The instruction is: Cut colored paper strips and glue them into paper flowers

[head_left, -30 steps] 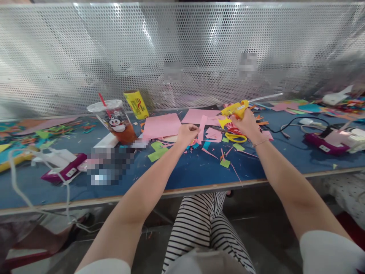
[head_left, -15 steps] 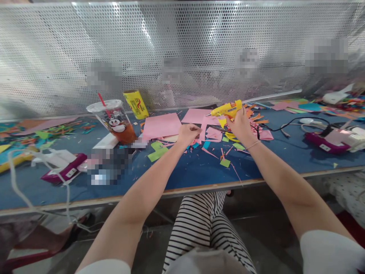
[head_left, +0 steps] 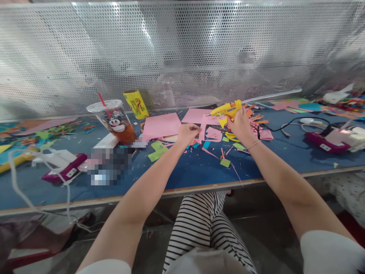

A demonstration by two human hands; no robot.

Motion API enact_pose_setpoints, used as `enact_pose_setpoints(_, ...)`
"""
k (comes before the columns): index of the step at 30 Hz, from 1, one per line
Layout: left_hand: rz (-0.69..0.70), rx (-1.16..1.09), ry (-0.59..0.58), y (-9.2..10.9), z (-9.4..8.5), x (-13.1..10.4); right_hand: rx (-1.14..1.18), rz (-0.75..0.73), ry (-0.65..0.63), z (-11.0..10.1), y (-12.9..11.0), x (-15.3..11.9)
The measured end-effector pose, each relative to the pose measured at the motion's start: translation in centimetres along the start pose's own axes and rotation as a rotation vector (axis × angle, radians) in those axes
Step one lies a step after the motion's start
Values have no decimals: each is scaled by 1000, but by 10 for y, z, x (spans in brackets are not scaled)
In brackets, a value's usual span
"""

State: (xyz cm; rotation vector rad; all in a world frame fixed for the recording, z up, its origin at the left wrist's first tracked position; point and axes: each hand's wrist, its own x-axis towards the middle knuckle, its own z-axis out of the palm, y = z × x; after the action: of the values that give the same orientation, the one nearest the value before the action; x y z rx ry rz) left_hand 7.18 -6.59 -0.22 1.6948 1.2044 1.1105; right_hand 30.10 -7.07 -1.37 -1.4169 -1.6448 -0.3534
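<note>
My right hand (head_left: 240, 122) is closed round the handle of a yellow hot glue gun (head_left: 225, 110), held above the table with its metal nozzle pointing left. My left hand (head_left: 189, 133) has its fingers pinched together beside a narrow pink paper strip (head_left: 203, 128); whatever is between the fingertips is too small to make out. Flat sheets of pink paper lie around the hands, a large one (head_left: 162, 126) to the left and another (head_left: 194, 115) behind. A crumpled pink piece (head_left: 213, 133) and green scraps (head_left: 225, 163) lie below the glue gun.
A plastic drink cup (head_left: 119, 127) with a red straw stands on the left, near a yellow packet (head_left: 137, 105). Purple power strips (head_left: 65, 169) with cables lie at both sides. A perforated metal panel (head_left: 182, 45) closes off the blue table's (head_left: 196, 173) back. Colourful paper cuttings are piled at both ends.
</note>
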Motion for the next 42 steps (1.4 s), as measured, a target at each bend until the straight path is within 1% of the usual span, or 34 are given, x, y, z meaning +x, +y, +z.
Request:
enact_pose_setpoints(7,0,-20,11,-1,0,1,-25,-12,-15,0,0,-1)
enact_pose_setpoints(14,15,-5,6,-1,-1,0,-52,-30,11,0,4,0)
enact_pose_setpoints(19,4,-16,18,-1,0,1,-56,-26,-20,-1,6,1)
enact_pose_setpoints(23,-14,-57,30,0,0,1,-69,-33,-17,0,6,0)
enact_pose_setpoints(28,-16,-149,22,-3,1,2,-139,19,-16,0,9,2)
enact_pose_setpoints(30,-22,-222,12,-4,2,3,-192,60,-82,0,13,2)
enact_pose_setpoints(33,-55,-370,10,-7,3,5,-309,107,-316,2,22,0)
enact_pose_setpoints(35,-83,-456,17,-8,3,6,-386,96,-491,3,27,-3)
enact_pose_setpoints(36,-94,-489,15,-8,3,7,-418,77,-556,4,29,-5)
enact_pose_setpoints(37,-103,-518,9,-7,3,6,-447,59,-588,5,30,-7)
enact_pose_setpoints(38,-109,-540,0,-6,3,6,-472,42,-586,5,30,-8)
enact_pose_setpoints(39,-115,-559,-8,-5,3,5,-489,23,-546,5,28,-8)
enact_pose_setpoints(42,-133,-611,-24,-3,4,3,-438,-87,-327,4,13,-8)
